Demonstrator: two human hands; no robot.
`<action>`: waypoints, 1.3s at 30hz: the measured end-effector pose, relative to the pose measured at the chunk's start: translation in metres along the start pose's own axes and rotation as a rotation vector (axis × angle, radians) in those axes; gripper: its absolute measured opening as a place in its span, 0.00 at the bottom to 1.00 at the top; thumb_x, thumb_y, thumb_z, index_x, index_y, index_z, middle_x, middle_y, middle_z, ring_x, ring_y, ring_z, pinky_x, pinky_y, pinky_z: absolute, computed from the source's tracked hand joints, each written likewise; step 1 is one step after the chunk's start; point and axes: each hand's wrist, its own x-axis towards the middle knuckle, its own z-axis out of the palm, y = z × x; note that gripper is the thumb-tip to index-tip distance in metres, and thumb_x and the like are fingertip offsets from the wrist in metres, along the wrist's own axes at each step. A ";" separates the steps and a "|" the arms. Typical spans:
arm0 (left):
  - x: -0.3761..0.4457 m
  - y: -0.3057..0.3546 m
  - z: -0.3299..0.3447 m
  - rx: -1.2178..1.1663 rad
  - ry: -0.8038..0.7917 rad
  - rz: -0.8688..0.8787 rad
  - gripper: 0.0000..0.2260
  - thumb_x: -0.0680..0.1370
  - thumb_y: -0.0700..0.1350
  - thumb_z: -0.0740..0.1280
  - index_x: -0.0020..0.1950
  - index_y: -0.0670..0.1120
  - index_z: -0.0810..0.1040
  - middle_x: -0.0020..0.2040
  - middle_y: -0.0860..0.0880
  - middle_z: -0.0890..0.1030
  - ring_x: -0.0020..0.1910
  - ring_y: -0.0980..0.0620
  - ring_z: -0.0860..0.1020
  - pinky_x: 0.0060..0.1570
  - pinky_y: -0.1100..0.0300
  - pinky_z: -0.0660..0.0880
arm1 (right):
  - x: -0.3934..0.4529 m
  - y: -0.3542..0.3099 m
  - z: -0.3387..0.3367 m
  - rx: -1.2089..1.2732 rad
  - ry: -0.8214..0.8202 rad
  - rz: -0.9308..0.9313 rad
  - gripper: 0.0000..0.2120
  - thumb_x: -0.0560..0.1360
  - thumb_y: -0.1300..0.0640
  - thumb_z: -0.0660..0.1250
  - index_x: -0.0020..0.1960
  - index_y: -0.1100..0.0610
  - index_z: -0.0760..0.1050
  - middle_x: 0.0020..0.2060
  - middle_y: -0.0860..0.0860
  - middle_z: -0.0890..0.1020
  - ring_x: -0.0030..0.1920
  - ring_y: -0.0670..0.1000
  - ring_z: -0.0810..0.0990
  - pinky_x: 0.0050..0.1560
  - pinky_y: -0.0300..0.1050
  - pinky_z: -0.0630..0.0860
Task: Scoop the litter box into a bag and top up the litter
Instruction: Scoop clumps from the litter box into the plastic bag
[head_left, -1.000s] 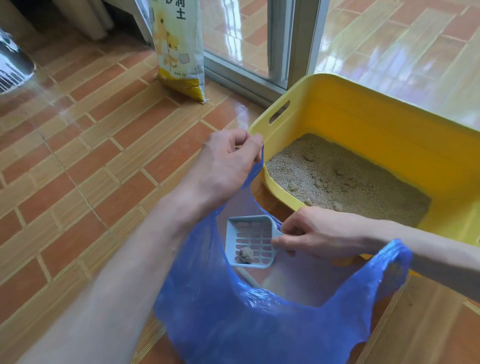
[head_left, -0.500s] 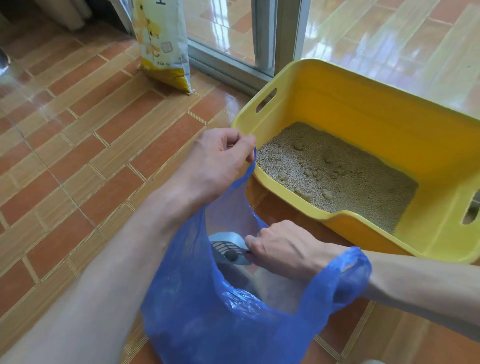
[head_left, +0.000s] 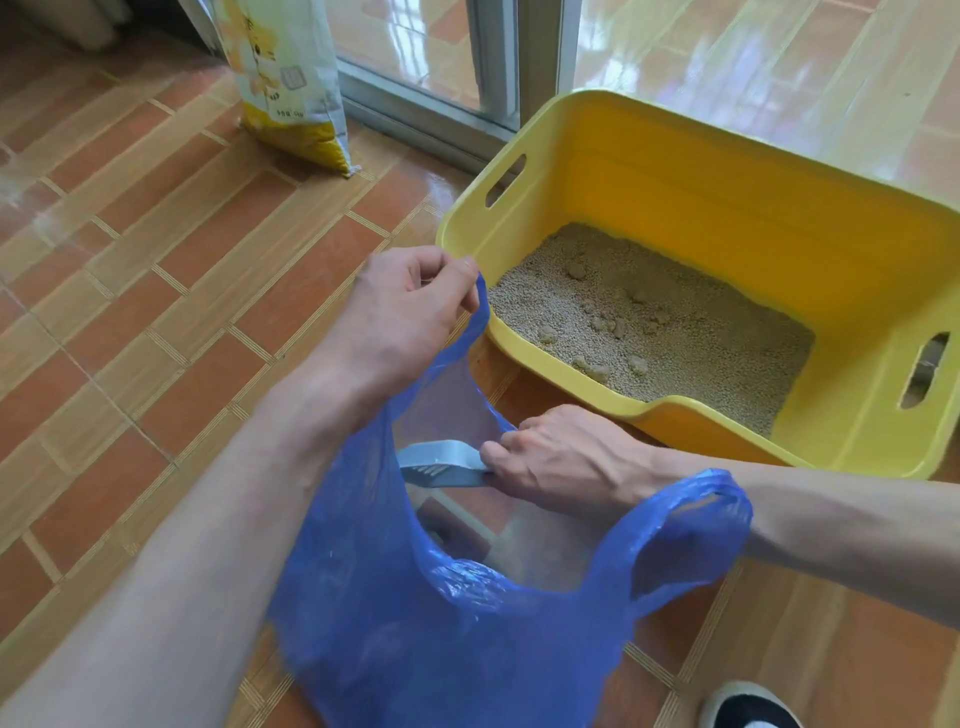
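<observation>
Grey scoop (head_left: 441, 464), gripped by right hand (head_left: 561, 457), tipped inside blue bag (head_left: 415, 613); left hand (head_left: 400, 317) pinches bag rim; litter box (head_left: 727, 171) far right.

The white-and-yellow plastic litter sack (head_left: 291, 88) by the glass door carries printed characters and small digits (too blurred to read).

A single head-worn wide-angle camera is looking forward and steeply down from close above. It is facing the tiled floor (head_left: 156, 270), with both forearms entering from the bottom edge and a glass door (head_left: 415, 57) crossing the top. No second view is sharing the scene.
</observation>
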 end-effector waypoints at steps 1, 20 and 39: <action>0.000 0.000 0.000 -0.001 0.002 -0.004 0.16 0.84 0.46 0.63 0.38 0.44 0.75 0.23 0.57 0.65 0.21 0.58 0.59 0.22 0.67 0.57 | 0.000 0.002 -0.010 0.041 -0.001 0.033 0.13 0.83 0.51 0.60 0.43 0.54 0.62 0.32 0.52 0.78 0.32 0.60 0.79 0.26 0.48 0.68; 0.005 -0.008 -0.006 -0.017 0.078 -0.037 0.16 0.84 0.46 0.62 0.40 0.40 0.76 0.23 0.56 0.64 0.22 0.55 0.60 0.25 0.61 0.58 | -0.079 0.114 -0.066 0.313 0.088 0.825 0.23 0.81 0.43 0.64 0.31 0.51 0.66 0.25 0.49 0.72 0.28 0.51 0.70 0.30 0.48 0.67; 0.002 -0.013 -0.011 0.024 0.105 -0.029 0.17 0.84 0.48 0.63 0.41 0.38 0.76 0.26 0.53 0.64 0.25 0.52 0.60 0.30 0.58 0.58 | -0.042 0.113 -0.013 0.268 0.049 0.715 0.23 0.82 0.46 0.63 0.32 0.46 0.58 0.26 0.45 0.69 0.31 0.56 0.69 0.34 0.45 0.65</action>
